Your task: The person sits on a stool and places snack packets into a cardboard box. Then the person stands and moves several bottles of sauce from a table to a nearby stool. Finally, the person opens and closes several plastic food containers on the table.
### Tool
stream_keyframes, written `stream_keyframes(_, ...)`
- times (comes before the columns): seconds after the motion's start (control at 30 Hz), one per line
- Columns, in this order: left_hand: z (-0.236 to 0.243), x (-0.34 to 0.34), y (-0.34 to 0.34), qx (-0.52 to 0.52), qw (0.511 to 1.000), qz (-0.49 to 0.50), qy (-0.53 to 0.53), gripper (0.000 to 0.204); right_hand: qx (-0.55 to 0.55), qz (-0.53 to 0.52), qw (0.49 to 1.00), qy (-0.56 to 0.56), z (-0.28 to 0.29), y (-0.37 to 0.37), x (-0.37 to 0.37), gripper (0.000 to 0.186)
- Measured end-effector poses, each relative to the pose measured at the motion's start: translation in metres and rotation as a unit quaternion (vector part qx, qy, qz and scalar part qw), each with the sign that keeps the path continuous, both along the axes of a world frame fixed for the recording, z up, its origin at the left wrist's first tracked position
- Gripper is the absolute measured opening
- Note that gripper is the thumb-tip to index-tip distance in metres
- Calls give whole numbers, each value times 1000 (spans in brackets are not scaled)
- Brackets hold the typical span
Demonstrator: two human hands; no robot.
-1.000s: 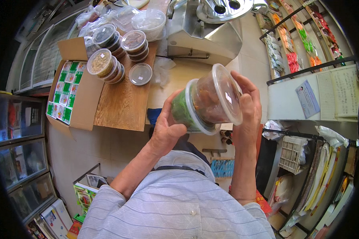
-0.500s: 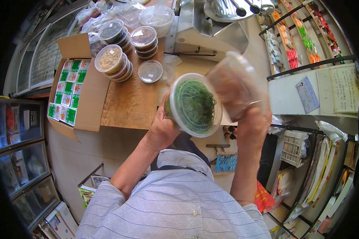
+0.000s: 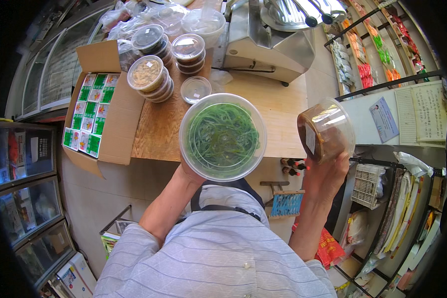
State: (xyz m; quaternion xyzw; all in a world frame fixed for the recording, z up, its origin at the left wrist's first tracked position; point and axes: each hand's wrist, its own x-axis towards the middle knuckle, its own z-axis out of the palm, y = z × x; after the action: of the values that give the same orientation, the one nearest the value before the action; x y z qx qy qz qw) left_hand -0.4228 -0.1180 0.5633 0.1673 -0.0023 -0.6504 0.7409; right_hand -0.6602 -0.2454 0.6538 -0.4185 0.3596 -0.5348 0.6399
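My left hand (image 3: 188,171) grips a round, clear plastic tub of green seaweed strands (image 3: 223,136) from below and beside it. The tub's round top faces up at me. Most of the left fingers are hidden behind it. Over to the right, my right hand (image 3: 331,171) is closed on a clear plastic tub of brown food (image 3: 328,131). That tub is tipped sideways, its pale label towards the left. What the brown food is, I cannot tell. The two tubs are held apart, in front of the table's near edge.
On the wooden table (image 3: 159,134) stand several stacked lidded tubs (image 3: 149,74), a low clear tub (image 3: 195,90) and an open cardboard box (image 3: 121,121) of green-and-white packets. A steel machine (image 3: 268,49) stands behind. Shelves (image 3: 377,186) line the right; a blue-topped stool (image 3: 286,202) is below.
The right hand has moved right and slightly down with its brown tub, away from the seaweed tub. The left hand has turned the seaweed tub more squarely upward, moving it slightly left.
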Motion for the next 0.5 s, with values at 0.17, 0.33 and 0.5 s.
stream_keyframes(0.17, -14, 11, 5, -87, 988, -24, 127, 52, 5, 16, 999, 30, -3, 9, -5, 82)
stream_keyframes(0.33, -19, 17, 11, -101, 994, -9, 34, 46, 13, 26, 999, 32, -8, 12, -4, 80)
stream_keyframes(0.5, 3, 17, 14, -25, 996, -10, 80, 42, 21, 37, 999, 31, -10, 12, -2, 79)
